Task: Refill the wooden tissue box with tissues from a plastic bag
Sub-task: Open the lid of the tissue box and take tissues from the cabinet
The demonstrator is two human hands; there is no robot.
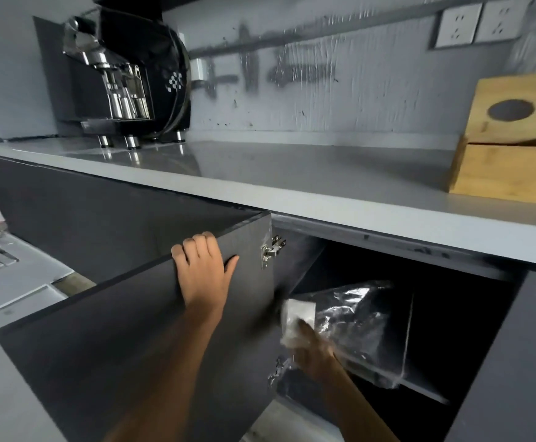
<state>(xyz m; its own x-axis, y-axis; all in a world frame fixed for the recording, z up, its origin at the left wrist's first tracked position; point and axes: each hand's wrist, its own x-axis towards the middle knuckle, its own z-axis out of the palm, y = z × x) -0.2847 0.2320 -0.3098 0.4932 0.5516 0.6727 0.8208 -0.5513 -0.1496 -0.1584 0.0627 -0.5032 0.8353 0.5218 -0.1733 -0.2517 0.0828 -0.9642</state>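
Note:
The wooden tissue box (499, 169) stands on the grey counter at the far right, its lid (515, 110) with a round hole tilted up on top of it. Below the counter a dark cabinet is open. My left hand (201, 269) grips the top edge of the cabinet door (116, 330). My right hand (314, 352) reaches into the cabinet and holds a clear plastic bag (362, 327) by its near end, where a white stack of tissues (298, 312) shows. The rest of the bag is crumpled and glossy in the dark interior.
A black and chrome coffee machine (129, 78) stands at the back left of the counter (260, 173). Wall sockets (477, 23) sit at the upper right. A shelf (419, 390) runs inside the cabinet. Door hinges (271, 250) sit between my hands.

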